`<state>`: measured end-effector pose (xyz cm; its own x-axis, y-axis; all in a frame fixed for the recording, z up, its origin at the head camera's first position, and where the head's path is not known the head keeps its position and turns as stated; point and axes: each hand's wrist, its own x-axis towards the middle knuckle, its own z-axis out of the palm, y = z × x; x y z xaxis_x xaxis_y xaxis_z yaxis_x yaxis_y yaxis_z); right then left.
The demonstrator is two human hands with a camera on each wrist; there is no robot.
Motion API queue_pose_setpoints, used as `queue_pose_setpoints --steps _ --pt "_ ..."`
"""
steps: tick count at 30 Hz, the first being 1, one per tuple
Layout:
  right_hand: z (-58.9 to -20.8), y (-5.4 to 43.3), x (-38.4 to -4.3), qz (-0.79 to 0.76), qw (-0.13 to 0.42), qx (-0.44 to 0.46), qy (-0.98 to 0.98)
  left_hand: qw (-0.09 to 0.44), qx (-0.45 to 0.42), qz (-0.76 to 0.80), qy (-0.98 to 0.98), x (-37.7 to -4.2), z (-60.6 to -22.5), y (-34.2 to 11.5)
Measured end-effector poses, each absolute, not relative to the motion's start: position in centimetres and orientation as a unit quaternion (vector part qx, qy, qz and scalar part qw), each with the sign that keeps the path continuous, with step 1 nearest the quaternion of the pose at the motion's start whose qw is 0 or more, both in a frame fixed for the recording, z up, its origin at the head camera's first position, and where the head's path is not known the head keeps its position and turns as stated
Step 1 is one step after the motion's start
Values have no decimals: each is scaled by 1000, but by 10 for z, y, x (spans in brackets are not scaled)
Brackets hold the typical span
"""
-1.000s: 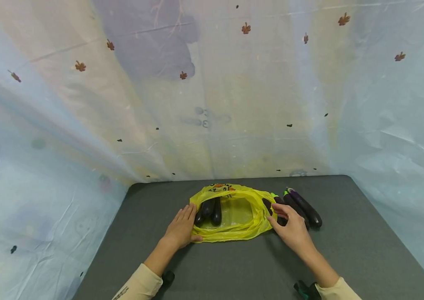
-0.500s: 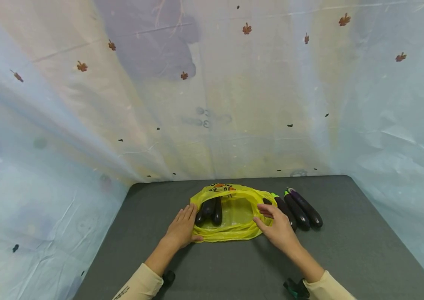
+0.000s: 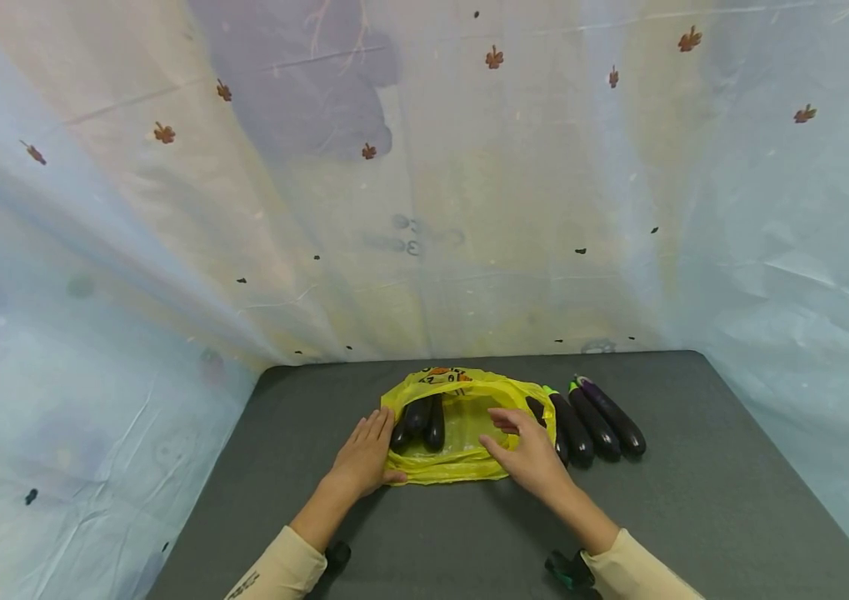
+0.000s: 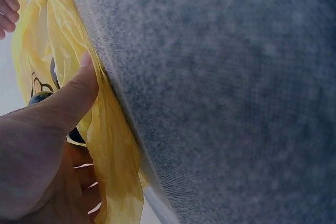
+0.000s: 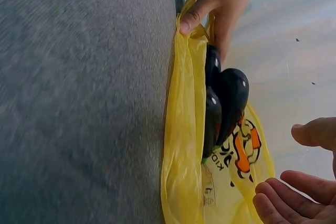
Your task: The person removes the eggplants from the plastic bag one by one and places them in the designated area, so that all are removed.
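Item: yellow plastic bag (image 3: pixel 461 473), thin film, cartoon print (image 5: pixel 244 150); lies mouth open on a grey worktop (image 3: pixel 304 417), lower centre of the head frame. Contents: three bagged eggplants (image 3: pixel 417 415), bunched at the left of the mouth. Adjacent lot: loose eggplants (image 3: pixel 595 421), at least four, in a slanting row just right of the bag; the nearest is partly hidden by film. A further dark patch at the right rim: inside or behind, cannot tell.

Risks, as judged: rim liable to sag or fold inward should the left hand (image 3: pixel 364 452) ease off, the film being limp. Bag liable to skid or snag if the right hand (image 3: pixel 527 454) catches its near edge. Smooth, rounded eggplants liable to roll if the row is knocked.

Pose, left: forearm slanting up from lower left; fingers straight along the bag's left side, thumb spread away towards the near rim, bracing the film.

Pose, right: forearm slanting up from lower right; hand over the right half of the mouth, palm turned inward, fingers gently bent, thumb apart, holding nothing. Contact with the near rim: cannot tell.
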<state>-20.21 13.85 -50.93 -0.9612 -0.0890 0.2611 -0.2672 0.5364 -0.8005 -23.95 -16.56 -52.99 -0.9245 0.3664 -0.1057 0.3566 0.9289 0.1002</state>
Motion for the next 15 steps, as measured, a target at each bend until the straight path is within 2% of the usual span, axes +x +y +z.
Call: queue_pose_setpoints --steps 15 --pt "-516 106 -214 490 92 135 -856 63 178 36 981 -240 -529 -166"
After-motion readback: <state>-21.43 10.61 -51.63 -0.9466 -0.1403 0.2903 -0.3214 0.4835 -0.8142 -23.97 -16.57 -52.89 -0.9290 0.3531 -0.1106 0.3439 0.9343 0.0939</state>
